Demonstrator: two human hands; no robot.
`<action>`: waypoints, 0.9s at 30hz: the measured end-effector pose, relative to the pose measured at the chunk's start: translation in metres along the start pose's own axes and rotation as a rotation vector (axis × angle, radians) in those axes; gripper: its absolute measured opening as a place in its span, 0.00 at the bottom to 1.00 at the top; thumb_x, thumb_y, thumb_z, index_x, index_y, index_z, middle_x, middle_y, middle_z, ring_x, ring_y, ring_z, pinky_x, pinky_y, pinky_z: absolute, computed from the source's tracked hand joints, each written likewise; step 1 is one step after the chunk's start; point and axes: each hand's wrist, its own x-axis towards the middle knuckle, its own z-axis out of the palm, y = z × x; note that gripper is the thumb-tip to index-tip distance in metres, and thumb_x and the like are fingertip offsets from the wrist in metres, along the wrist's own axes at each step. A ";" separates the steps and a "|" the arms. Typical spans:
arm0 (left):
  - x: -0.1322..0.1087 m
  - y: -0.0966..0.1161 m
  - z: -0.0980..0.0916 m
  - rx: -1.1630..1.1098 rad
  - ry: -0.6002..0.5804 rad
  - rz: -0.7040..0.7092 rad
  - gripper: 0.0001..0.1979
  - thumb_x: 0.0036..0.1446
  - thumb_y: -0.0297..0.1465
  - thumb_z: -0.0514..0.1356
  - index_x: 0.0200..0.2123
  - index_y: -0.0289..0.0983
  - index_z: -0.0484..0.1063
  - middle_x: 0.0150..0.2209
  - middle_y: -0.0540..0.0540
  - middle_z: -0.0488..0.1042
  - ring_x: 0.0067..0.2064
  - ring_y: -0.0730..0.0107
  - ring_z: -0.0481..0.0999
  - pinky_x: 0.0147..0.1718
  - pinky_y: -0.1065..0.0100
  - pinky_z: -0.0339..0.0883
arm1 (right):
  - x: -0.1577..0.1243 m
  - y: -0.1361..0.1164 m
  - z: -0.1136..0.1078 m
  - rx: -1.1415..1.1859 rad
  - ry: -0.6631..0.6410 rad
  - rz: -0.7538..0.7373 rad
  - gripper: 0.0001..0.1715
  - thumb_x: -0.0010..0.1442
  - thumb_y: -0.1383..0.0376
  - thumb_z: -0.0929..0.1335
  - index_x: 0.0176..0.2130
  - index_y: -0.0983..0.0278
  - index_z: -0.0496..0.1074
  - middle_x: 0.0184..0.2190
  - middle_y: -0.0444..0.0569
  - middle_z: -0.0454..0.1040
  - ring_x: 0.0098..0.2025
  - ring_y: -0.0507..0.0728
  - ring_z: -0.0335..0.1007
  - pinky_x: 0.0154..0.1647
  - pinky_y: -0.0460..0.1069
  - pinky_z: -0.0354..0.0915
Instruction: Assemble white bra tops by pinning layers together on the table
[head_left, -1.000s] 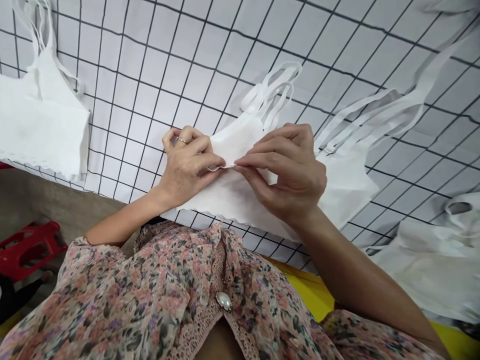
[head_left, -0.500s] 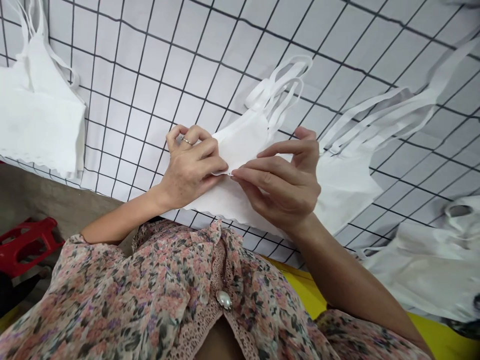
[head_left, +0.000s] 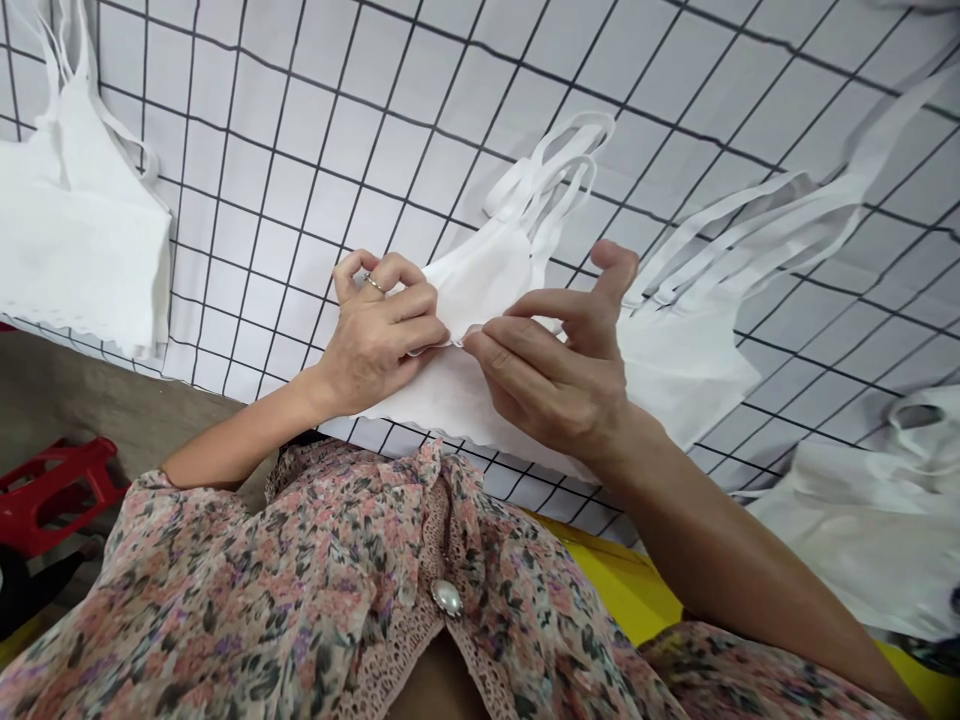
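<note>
A white strappy camisole [head_left: 484,270] lies in front of me, its thin straps bunched at the far end. My left hand [head_left: 386,335], with a ring on one finger, is closed on the camisole's edge, pinching it between thumb and fingers. Just to the right, my right hand [head_left: 559,380] is pinched at the same edge, its fingertips close to the left ones. A tiny bit of pale edge or thread shows between the two pinches, too small to make out. The right little finger sticks up, away from the fabric.
The table is covered with a white cloth with a black grid [head_left: 277,190]. Another white camisole [head_left: 82,220] lies at the left, a further one [head_left: 682,350] close on the right. More white garments [head_left: 862,530] lie at the far right. A red plastic stool [head_left: 67,490] stands at lower left.
My right hand has shifted slightly left and its wrist has turned, with the fingers curled more. The camisole's edge is drawn slightly up between the fingertips. My left hand has hardly moved.
</note>
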 end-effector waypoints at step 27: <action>0.000 -0.003 -0.006 0.209 0.098 0.112 0.18 0.75 0.50 0.63 0.40 0.44 0.83 0.36 0.50 0.79 0.49 0.60 0.72 0.60 0.52 0.54 | 0.115 0.058 -0.062 0.113 -0.584 -0.116 0.18 0.69 0.47 0.76 0.45 0.58 0.86 0.37 0.48 0.76 0.42 0.57 0.74 0.58 0.65 0.67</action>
